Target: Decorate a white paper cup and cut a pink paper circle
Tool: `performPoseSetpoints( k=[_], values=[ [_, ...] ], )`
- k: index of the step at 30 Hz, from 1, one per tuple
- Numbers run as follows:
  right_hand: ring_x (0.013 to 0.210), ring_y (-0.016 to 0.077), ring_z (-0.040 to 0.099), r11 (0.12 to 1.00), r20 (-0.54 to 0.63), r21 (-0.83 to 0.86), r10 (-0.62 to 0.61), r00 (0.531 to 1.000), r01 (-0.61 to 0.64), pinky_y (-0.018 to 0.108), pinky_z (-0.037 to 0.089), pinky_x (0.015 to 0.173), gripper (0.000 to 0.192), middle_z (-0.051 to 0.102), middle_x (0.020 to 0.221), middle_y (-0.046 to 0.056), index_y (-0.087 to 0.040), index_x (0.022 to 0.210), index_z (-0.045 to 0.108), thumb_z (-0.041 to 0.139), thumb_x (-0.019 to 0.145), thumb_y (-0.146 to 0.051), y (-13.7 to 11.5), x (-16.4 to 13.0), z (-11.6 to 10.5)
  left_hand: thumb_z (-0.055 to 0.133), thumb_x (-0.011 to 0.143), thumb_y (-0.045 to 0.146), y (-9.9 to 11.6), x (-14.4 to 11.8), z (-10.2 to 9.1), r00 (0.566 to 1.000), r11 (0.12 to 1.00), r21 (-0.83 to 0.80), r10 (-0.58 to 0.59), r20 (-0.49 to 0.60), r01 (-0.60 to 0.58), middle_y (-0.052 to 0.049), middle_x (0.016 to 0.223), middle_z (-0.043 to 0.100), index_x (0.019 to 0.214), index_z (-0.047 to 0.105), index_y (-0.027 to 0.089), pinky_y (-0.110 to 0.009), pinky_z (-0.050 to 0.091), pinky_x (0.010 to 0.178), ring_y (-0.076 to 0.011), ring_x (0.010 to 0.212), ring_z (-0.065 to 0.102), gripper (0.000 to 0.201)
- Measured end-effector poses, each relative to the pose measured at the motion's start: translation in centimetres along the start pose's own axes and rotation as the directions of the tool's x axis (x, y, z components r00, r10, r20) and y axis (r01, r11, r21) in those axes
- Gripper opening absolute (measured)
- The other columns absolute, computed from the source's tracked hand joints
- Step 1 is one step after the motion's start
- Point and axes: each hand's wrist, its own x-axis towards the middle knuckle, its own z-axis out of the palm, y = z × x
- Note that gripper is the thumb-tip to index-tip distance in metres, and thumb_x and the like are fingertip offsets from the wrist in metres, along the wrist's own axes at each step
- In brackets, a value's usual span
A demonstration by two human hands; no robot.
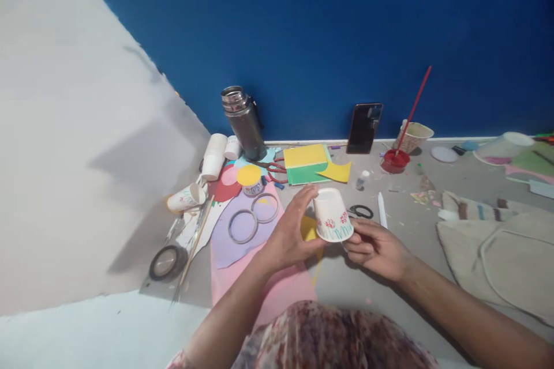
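Note:
Between my two hands is a white paper cup (332,212), held upside down above the table, with red flowers and green-blue grass strokes drawn near its rim. My left hand (292,233) grips it from the left, fingers at the top and thumb low by the rim. On the other side, my right hand (376,248) pinches the rim at the lower right. Black-handled scissors (362,211) lie just behind the right hand, partly hidden by the cup. A white pen (382,210) rests beside them. Yellow paper (308,228) shows under the left hand.
A steel flask (246,127) and a phone (365,128) stand against the blue wall. Coloured paper sheets (305,155), red-handled scissors (277,172), tape rings (242,226) and several cups (186,198) lie leftward. A red stick stands in a red dish (395,161); a cloth bag (497,248) lies right.

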Motion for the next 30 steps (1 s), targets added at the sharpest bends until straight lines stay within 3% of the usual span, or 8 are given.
performPoseSetpoints(
  k=[6, 9, 11, 13, 15, 19, 23, 30],
  values=[
    [0.047, 0.0004, 0.019, 1.000, -0.018, -0.016, 0.025, 1.000, -0.026, 0.018, 0.021, 0.046, 0.027, 0.055, 0.065, -0.004, -0.015, 0.083, 0.076, 0.092, 0.081, -0.037, 0.4, -0.2, -0.2, 0.081, 0.080, 0.017, -0.2, -0.4, -0.7, 0.991, 0.995, 0.089, 0.050, -0.125, -0.040, -0.017, 0.159, 0.055, 0.157, 0.039, 0.028, -0.055, 0.046, 0.124, -0.0355, 0.151, 0.052, 0.088],
    [0.047, 0.0013, 0.025, 0.997, -0.080, -0.079, -0.009, 0.997, 0.002, 0.020, 0.022, 0.047, 0.035, 0.057, 0.065, -0.003, -0.016, 0.094, 0.082, 0.095, 0.076, -0.044, 0.5, -0.2, -0.5, 0.084, 0.081, 0.021, -0.9, -0.8, -3.2, 0.964, 0.978, 0.178, -0.058, -0.259, 0.107, -0.018, 0.156, 0.056, 0.151, 0.043, 0.025, -0.055, 0.048, 0.121, -0.0353, 0.148, 0.055, 0.080],
    [0.049, 0.0020, 0.030, 0.993, -0.139, -0.119, -0.045, 0.989, 0.028, 0.021, 0.021, 0.047, 0.038, 0.057, 0.066, -0.002, -0.016, 0.092, 0.083, 0.098, 0.071, -0.044, 0.4, -0.2, -0.7, 0.087, 0.080, 0.025, -1.5, -1.2, -5.1, 0.920, 0.945, 0.223, -0.149, -0.363, 0.241, -0.016, 0.152, 0.060, 0.149, 0.046, 0.026, -0.053, 0.052, 0.118, -0.0339, 0.143, 0.059, 0.080],
    [0.050, 0.0022, 0.032, 0.988, -0.187, -0.146, -0.067, 0.980, 0.040, 0.021, 0.020, 0.048, 0.038, 0.057, 0.068, -0.001, -0.016, 0.088, 0.082, 0.100, 0.068, -0.043, 0.4, -0.1, -0.7, 0.090, 0.078, 0.028, -1.9, -1.9, -6.7, 0.875, 0.916, 0.253, -0.172, -0.453, 0.311, -0.014, 0.150, 0.061, 0.149, 0.048, 0.027, -0.051, 0.053, 0.116, -0.0331, 0.140, 0.061, 0.082],
    [0.050, 0.0020, 0.032, 0.985, -0.213, -0.170, -0.078, 0.974, 0.042, 0.021, 0.019, 0.048, 0.038, 0.056, 0.067, -0.002, -0.016, 0.086, 0.081, 0.100, 0.067, -0.043, 0.3, 0.0, -0.6, 0.092, 0.077, 0.029, -2.1, -2.6, -7.4, 0.859, 0.903, 0.289, -0.146, -0.491, 0.319, -0.013, 0.149, 0.062, 0.149, 0.048, 0.027, -0.051, 0.055, 0.114, -0.0330, 0.138, 0.062, 0.084],
    [0.049, 0.0012, 0.031, 0.975, -0.216, -0.218, -0.087, 0.972, 0.039, 0.021, 0.017, 0.048, 0.038, 0.055, 0.065, -0.002, -0.016, 0.084, 0.080, 0.100, 0.068, -0.044, 0.2, 0.2, -0.3, 0.090, 0.080, 0.027, -2.2, -3.4, -7.0, 0.913, 0.885, 0.387, -0.095, -0.398, 0.260, -0.015, 0.150, 0.061, 0.151, 0.045, 0.027, -0.052, 0.052, 0.117, -0.0343, 0.143, 0.059, 0.084],
    [0.048, 0.0012, 0.031, 0.972, -0.221, -0.235, -0.072, 0.973, 0.019, 0.021, 0.016, 0.048, 0.038, 0.055, 0.064, -0.002, -0.016, 0.081, 0.078, 0.099, 0.069, -0.045, 0.3, 0.2, -0.1, 0.083, 0.087, 0.025, -2.4, -2.3, -5.8, 0.947, 0.876, 0.445, -0.037, -0.318, 0.184, -0.018, 0.152, 0.058, 0.150, 0.043, 0.025, -0.056, 0.050, 0.119, -0.0363, 0.147, 0.054, 0.076],
    [0.047, 0.0016, 0.033, 0.943, -0.215, -0.329, -0.129, 0.968, 0.053, 0.022, 0.016, 0.049, 0.042, 0.056, 0.063, -0.002, -0.016, 0.082, 0.077, 0.098, 0.070, -0.050, 0.0, 0.1, 0.1, 0.084, 0.083, 0.023, -1.4, 0.9, -5.2, 0.968, 0.931, 0.301, -0.148, -0.204, 0.206, -0.015, 0.153, 0.057, 0.148, 0.044, 0.027, -0.050, 0.052, 0.116, -0.0334, 0.145, 0.056, 0.076]
  ],
)
